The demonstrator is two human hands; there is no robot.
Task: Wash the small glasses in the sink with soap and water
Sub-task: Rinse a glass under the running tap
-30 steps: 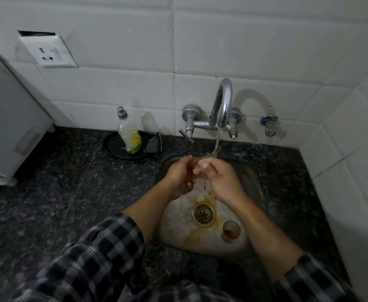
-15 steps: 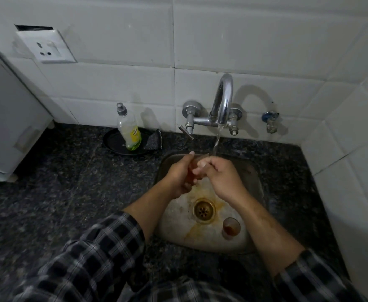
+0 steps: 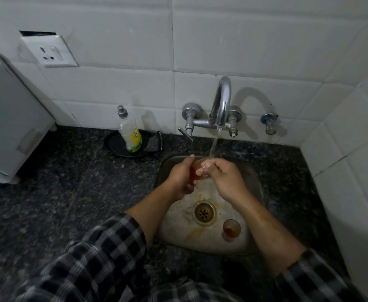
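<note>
A small glass (image 3: pixel 197 171) with brownish liquid is held over the steel sink (image 3: pixel 252 192), under the water running from the chrome tap (image 3: pixel 222 101). My left hand (image 3: pixel 179 177) grips the glass from the left. My right hand (image 3: pixel 224 177) has its fingers curled on the glass from the right, and most of the glass is hidden between the two hands. A second small glass (image 3: pixel 231 229) with brown residue stands upright on the sink floor, right of the drain (image 3: pixel 204 212).
A dish soap bottle (image 3: pixel 129 132) stands in a black tray (image 3: pixel 115 144) with a dark scrubber (image 3: pixel 153 144) on the speckled counter (image 3: pixel 70 192), left of the tap. A white appliance (image 3: pixel 6 120) fills the far left. Tiled walls close the back and right.
Both hands stay at the glass under the stream and shift slightly; the brown glass shows more between them now. The glass on the sink floor has not moved.
</note>
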